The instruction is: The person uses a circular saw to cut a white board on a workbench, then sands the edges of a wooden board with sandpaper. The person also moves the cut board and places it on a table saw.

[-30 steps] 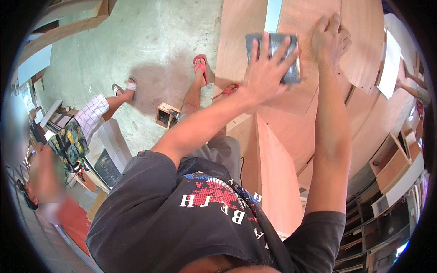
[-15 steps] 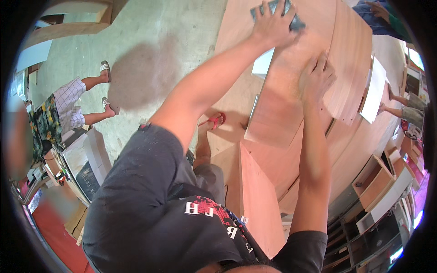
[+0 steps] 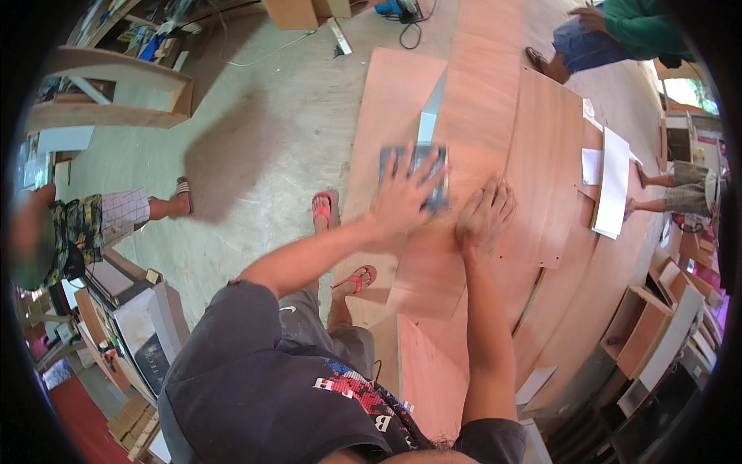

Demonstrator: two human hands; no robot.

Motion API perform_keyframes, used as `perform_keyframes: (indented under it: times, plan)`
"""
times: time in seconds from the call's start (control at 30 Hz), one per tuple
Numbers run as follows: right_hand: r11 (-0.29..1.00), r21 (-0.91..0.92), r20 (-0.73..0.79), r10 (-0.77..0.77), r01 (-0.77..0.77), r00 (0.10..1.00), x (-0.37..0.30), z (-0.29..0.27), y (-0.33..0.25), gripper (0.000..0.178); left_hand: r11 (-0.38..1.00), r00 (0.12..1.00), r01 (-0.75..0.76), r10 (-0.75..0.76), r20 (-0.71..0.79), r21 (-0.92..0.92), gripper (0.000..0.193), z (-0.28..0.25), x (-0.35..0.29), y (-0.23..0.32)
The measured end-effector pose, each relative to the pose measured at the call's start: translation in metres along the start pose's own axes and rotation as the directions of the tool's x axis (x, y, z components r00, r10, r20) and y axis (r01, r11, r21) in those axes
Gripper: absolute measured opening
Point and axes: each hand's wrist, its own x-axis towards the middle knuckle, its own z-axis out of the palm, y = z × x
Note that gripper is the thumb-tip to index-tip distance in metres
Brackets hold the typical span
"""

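Observation:
My left hand [image 3: 402, 189] lies over a dark grey sheet of sandpaper [image 3: 392, 158], fingers spread across it and pressing it down; motion blurs both. The sheet rests on a reddish-brown wooden panel [image 3: 421, 274] near its left edge. To the right, my right hand [image 3: 485, 215] rests on the same panel with its fingers slightly bent and nothing in them. Beyond it lies another wooden panel [image 3: 545, 155] with small dark holes along its edge. A pale patch of dust shows on the wood between the hands.
A person in green [image 3: 645, 31] stands at the far right, another in checked shorts [image 3: 124, 213] at the left. White boards [image 3: 610, 185] lie beyond the panels. A curved wooden frame [image 3: 116, 81] is at the far left, and a blue power tool [image 3: 398, 9] with a cable lies at the back.
My left hand has drawn the sandpaper back toward me from the panel's far part. My right hand stays on the panel. The view has shifted, showing more of the far floor.

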Motion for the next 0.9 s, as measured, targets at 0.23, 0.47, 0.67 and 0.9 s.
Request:
perform_keyframes:
  times: [0.23,0.47,0.67,0.9]
  plan:
    - [0.995,0.064,0.138,0.064,-0.073,0.988,0.005,-0.004,-0.015,0.056,0.985,0.891,0.173,-0.164,-0.424,-0.018,0.077,0.016,0.328,-0.151]
    - [0.996,0.021,0.161,0.086,-0.090,0.983,0.002,-0.007,-0.008,0.058,0.997,0.957,-0.072,0.058,-0.284,-0.038,0.078,0.032,0.246,-0.101]
    - [0.998,0.020,0.164,0.049,-0.053,0.985,0.002,-0.001,0.001,0.058,0.956,0.996,0.049,-0.025,0.086,-0.288,0.093,-0.006,0.104,-0.033]
    - [0.997,0.082,0.177,-0.005,-0.009,0.984,0.012,-0.006,-0.005,0.058,0.997,0.923,0.073,-0.073,-0.377,-0.014,0.072,-0.005,0.340,-0.153]
